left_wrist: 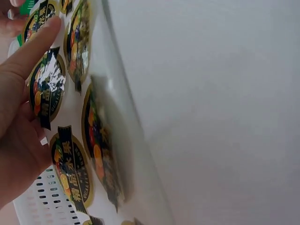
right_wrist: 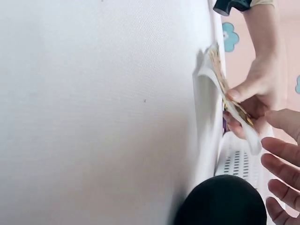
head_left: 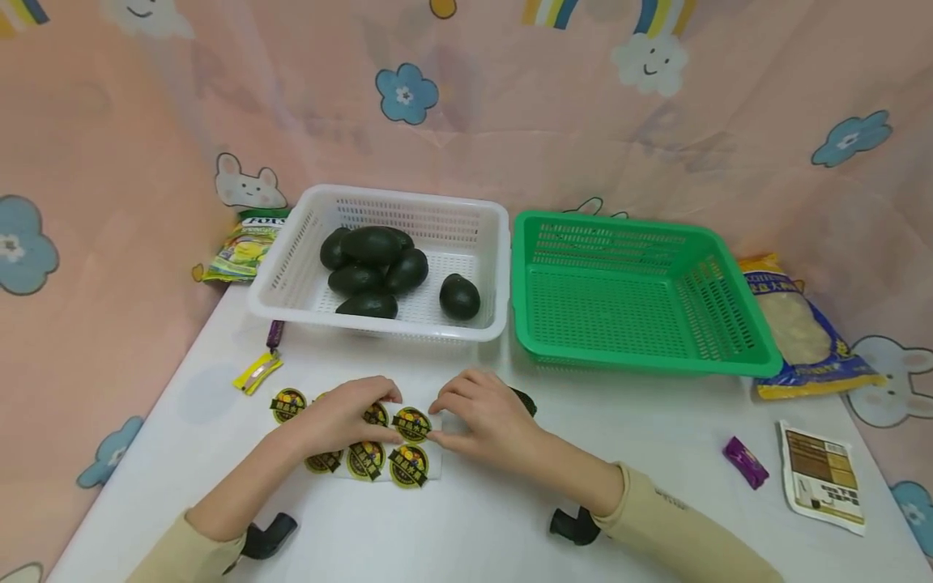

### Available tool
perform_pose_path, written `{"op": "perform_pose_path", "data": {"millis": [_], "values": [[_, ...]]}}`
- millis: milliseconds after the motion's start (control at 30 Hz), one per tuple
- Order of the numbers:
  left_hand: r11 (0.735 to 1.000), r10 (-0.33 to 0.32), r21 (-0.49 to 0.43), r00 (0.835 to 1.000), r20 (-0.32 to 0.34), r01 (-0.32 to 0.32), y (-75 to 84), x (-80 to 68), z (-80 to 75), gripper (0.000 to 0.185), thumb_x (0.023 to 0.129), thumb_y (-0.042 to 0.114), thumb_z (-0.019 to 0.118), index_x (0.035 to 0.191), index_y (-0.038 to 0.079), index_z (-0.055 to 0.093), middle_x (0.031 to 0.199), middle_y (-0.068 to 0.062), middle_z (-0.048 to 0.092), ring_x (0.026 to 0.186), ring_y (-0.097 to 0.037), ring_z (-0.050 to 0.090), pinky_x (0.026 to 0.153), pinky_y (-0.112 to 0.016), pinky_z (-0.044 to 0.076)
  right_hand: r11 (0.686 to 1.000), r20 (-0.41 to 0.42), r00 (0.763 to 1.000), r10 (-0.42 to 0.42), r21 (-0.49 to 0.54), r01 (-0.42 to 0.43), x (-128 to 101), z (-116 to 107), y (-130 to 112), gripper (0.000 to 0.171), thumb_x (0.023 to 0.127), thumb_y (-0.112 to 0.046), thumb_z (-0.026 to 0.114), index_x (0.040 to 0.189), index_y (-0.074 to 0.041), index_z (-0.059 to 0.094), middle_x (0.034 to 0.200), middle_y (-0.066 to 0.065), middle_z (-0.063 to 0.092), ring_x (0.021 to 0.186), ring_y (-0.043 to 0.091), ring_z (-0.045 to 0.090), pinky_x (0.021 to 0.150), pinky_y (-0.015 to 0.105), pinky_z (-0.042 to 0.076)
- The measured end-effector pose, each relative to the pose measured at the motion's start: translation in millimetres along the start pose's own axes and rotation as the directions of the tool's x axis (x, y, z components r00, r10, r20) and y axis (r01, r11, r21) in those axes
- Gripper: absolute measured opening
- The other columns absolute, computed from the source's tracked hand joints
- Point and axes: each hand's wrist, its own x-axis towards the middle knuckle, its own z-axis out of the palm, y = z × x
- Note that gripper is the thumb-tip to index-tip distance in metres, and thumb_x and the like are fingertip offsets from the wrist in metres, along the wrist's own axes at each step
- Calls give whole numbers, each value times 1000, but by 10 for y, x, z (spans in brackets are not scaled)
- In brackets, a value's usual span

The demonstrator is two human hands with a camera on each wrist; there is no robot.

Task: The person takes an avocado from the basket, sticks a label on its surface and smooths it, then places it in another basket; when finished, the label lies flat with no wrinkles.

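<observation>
**Both hands on a sticker sheet, one label being lifted**

Held flat under the left hand (head_left: 335, 417) is a sticker sheet (head_left: 364, 453), lying on the white table (head_left: 466, 502) in front of the baskets; the thumb and forefinger are curled at a round label (head_left: 411, 423) near the sheet's right edge. The sheet's right edge is pinched by the fingertips of the right hand (head_left: 484, 417), and in the right wrist view that edge is seen raised off the table. An avocado (head_left: 523, 400) is partly hidden behind the right hand.

Step judged in hand: peeling one label free of its backing. The next move would call for a clean lift of the label, without creasing, and for the avocado to be brought within reach.

Listed left to right beyond the hands:
- white basket (head_left: 291, 267), several avocados inside
- green basket (head_left: 539, 324), nothing seen inside
</observation>
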Motion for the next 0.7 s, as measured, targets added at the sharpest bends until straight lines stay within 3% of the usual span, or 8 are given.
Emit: {"op": "perform_pose_path", "data": {"millis": [167, 333, 467, 600, 700], "values": [[998, 27, -50, 998, 61, -24, 43, 41, -26, 37, 80, 48, 76, 103, 24, 60, 93, 17, 57, 82, -5, 54, 77, -29, 48, 1000, -19, 1000, 9, 18, -9, 52, 55, -18, 14, 83, -31, 78, 92, -22, 71, 95, -11, 64, 95, 10, 52, 80, 28, 44], [998, 34, -54, 994, 100, -28, 49, 65, -31, 38, 80, 49, 76, 104, 22, 63, 92, 16, 57, 82, -4, 54, 76, -28, 48, 997, -86, 996, -34, 68, 40, 47, 97, 2, 6, 85, -25, 77, 86, -23, 72, 91, -13, 65, 92, 9, 51, 75, 25, 41], [999, 45, -4, 993, 113, -45, 41, 73, -35, 46, 79, 50, 77, 110, 17, 65, 97, 12, 60, 86, -6, 55, 76, -30, 49, 980, -118, 993, -20, 193, 43, 11, 73, 6, 3, 88, -25, 74, 87, -23, 71, 87, -14, 65, 89, 9, 51, 73, 23, 41], [993, 74, 86, 995, 71, -80, 29, 72, -38, 62, 76, 53, 78, 122, 14, 63, 111, 6, 60, 101, -12, 55, 86, -37, 48, 905, -71, 989, 130, 416, -90, -32, -78, 22, 5, 87, -22, 76, 88, -24, 71, 85, -16, 63, 84, 13, 55, 70, 27, 47], [988, 149, 31, 989, -7, -148, 75, 83, -14, 70, 76, 56, 77, 131, 16, 59, 124, 6, 57, 115, -15, 52, 95, -42, 45, 838, 4, 972, 233, 506, -203, -68, -249, 79, 7, 85, -21, 77, 88, -23, 71, 85, -17, 63, 81, 13, 57, 68, 29, 47]]}}
